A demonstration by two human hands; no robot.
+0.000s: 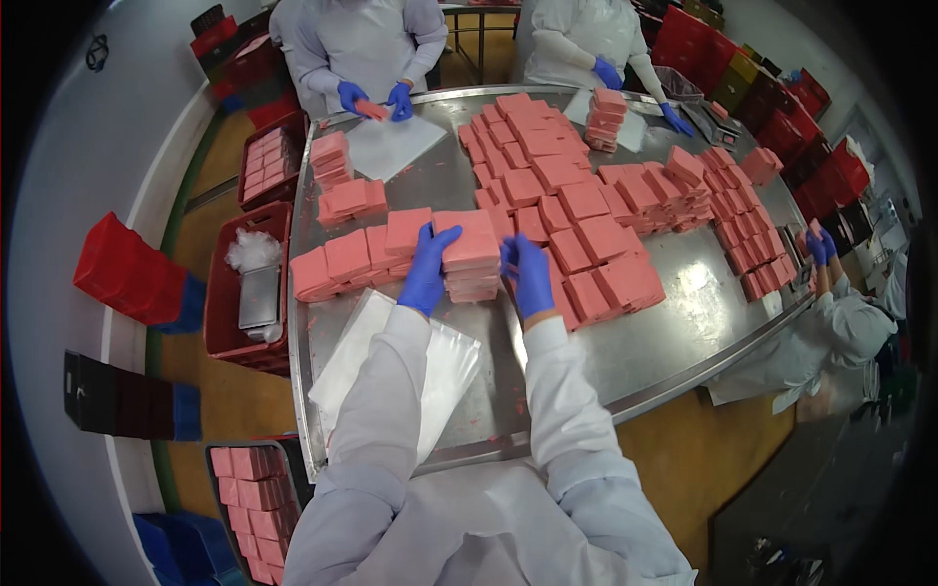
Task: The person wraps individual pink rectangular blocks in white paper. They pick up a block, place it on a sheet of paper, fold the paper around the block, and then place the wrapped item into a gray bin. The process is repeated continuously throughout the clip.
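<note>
My gloved left hand (428, 269) grips the left side of a short stack of pink square meat-like slabs (470, 242), its thumb over the top edge. On the stack's other side is my gloved right hand (531, 275), fingers loosely bent and slightly apart, with nothing visible in them. Its fingertips are close to the stack; whether they touch it I cannot tell. A leaning row of similar slabs (347, 256) runs to the left. Beyond my right hand spreads a large pile of slabs (562, 190). Clear plastic sheets (445, 376) lie below my left hand.
The metal table (684, 327) has a raised rim. Across it, one person (366, 44) handles a slab and another person (586, 49) stands near a scale (718, 122). A third person (831, 332) works at the right. Red crates (220, 327) and a slab-filled bin (298, 479) flank the left side.
</note>
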